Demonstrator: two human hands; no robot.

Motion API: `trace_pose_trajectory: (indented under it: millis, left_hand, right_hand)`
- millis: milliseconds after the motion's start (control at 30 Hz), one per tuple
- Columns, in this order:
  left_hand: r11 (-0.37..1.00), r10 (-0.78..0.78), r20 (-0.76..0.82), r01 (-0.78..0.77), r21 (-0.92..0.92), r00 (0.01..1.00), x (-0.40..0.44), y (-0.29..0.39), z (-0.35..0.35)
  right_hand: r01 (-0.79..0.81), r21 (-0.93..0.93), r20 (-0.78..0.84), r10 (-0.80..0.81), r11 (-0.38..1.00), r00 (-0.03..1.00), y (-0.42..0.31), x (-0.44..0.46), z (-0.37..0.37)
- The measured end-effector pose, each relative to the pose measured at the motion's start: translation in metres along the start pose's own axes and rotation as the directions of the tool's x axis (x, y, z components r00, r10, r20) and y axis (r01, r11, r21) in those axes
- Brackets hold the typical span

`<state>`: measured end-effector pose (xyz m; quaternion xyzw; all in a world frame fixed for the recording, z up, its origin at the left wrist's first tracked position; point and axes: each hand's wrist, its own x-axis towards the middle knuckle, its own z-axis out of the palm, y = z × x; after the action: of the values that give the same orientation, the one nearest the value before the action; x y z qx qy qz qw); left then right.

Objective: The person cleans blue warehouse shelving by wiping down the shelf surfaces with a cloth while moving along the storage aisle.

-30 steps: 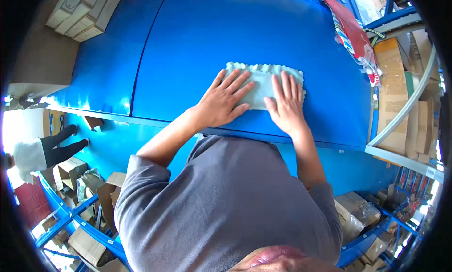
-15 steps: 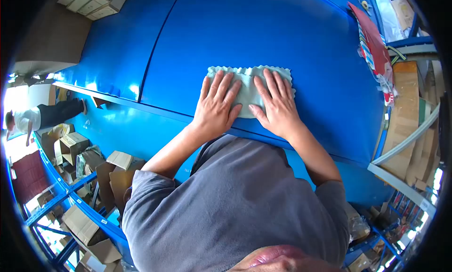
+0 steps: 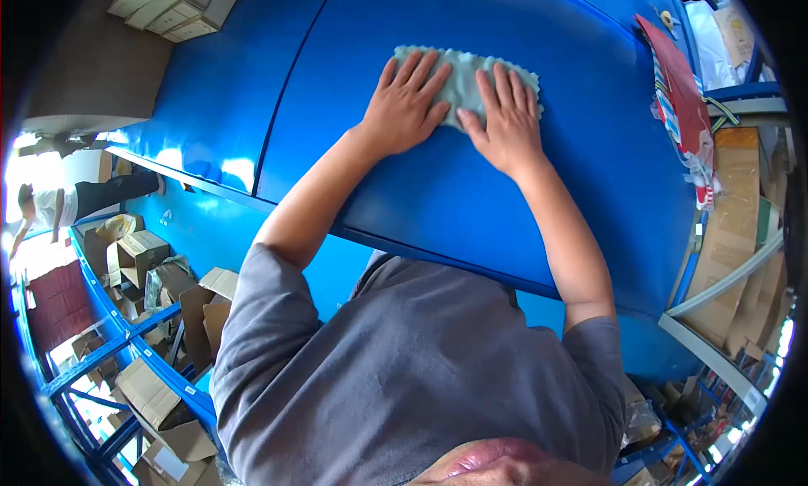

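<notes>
Pale green cloth (image 3: pixel 462 82) has slid farther from the near edge of the counter (image 3: pixel 421 196), beneath the left hand (image 3: pixel 404 109) and right hand (image 3: pixel 509 132), both flat, fingers spread. Its long axis runs sideways, roughly along that edge (rack labels (image 3: pixel 190 390) are too small to read).

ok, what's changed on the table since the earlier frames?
The pale green cloth has slid forward, farther from the near edge of the blue table, with the left hand and right hand moving along. Nothing taken up or let go: both stay flat on it. Red item and white boxes look unmoved.
</notes>
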<state>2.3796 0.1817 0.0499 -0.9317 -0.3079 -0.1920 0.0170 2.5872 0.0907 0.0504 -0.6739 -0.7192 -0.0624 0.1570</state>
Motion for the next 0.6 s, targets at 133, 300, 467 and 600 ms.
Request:
trace_pose_trajectory:
  millis: [133,300,467,600]
  left_hand:
    - [0.996,-0.025,-0.086,0.032,0.079,0.996,0.057,-0.017,0.040]
    - [0.989,-0.045,-0.135,0.064,0.137,0.990,0.106,-0.032,0.066]
    - [0.993,-0.026,-0.193,0.049,0.111,0.981,0.125,-0.039,0.074]
    - [0.993,-0.024,-0.249,0.052,0.107,0.968,0.120,-0.036,0.072]
  right_hand:
    - [-0.088,-0.109,-0.017,0.087,0.990,0.996,0.023,0.045,0.012]
    - [-0.188,-0.158,-0.048,0.183,0.969,0.982,0.050,0.080,0.027]
    - [-0.213,-0.165,-0.071,0.203,0.963,0.977,0.061,0.093,0.034]
    - [-0.222,-0.126,-0.024,0.220,0.967,0.975,0.059,0.092,0.030]
